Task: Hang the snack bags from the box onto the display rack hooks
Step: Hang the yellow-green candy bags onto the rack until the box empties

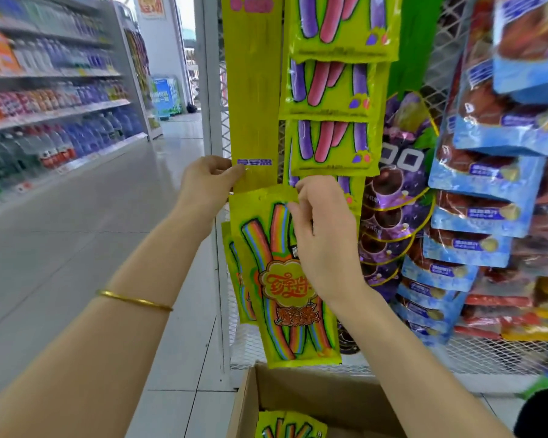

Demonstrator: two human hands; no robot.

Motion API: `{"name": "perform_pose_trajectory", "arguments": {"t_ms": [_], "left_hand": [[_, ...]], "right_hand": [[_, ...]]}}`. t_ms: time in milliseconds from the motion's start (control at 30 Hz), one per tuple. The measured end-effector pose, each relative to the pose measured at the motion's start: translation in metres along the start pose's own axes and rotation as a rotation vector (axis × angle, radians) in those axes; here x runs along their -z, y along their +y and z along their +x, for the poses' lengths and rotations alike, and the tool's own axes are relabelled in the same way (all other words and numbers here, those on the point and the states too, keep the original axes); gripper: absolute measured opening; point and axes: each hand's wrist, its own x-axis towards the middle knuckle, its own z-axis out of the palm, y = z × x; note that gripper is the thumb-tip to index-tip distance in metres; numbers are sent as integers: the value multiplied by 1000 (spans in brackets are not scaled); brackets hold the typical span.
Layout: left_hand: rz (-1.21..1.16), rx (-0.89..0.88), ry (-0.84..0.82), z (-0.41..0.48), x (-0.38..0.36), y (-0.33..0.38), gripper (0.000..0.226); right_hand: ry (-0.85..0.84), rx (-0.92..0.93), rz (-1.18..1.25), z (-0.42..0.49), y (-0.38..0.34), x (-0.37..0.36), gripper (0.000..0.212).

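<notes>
**Figure.** Nearest the viewer, an open brown cardboard box (313, 393) stands below the rack, with more yellow-green snack bags (290, 426) lying in it.

Above it, the right hand (326, 241) pinches the upper right edge of a yellow-green foil snack bag printed with rainbow strips (285, 295). Its fingers (298, 205) are curled on the foil just beside the small hang hole. The bag hangs upright in front of the rack, its lower edge above the box.

The left hand (208, 181), with a thin gold bangle (133, 300) on its wrist, pinches the lower end of a long yellow hanging strip (255, 105) near a blue label. A second bag of the same kind (238, 279) hangs partly behind the held one. The hook is hidden, so whether the hole is on it cannot be told.

Likely risks:
- The hole may miss the hook, since the hands crowd the spot.
- Released early, the bag would drop into or beside the box.
- A hard pull could tear the thin foil at the hole.
- If the left pinch slips, the strip could swing.
- The right wrist lies near the yellow-green bags with purple and pink strips (332, 143) and the purple grape bags (392, 197), and may knock them.

Farther right, blue bags (481, 172) hang on the white wire mesh rack (298, 352). Far left stand shelves of bottled drinks (54, 99).
</notes>
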Motion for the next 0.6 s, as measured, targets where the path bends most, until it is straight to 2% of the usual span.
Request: {"name": "perform_pose_trajectory", "arguments": {"t_ms": [67,167,200,300,467,600], "left_hand": [[-77,31,-44,-4,3,0,13],[-207,81,-54,-15,8,1,5],[-240,90,-47,-18,10,1,5],[-324,93,-47,-28,14,0,7],[-448,111,-71,-34,16,-6,11],[-517,135,-87,-31,15,-12,35]], "right_hand": [[13,11,-8,2,0,-1,41],[33,79,3,4,-3,-4,17],[34,76,-5,5,-5,-6,15],[30,-30,25,8,-8,-16,30],[64,-75,-30,12,-8,-36,27],[101,-87,-53,12,-8,-43,38]]}}
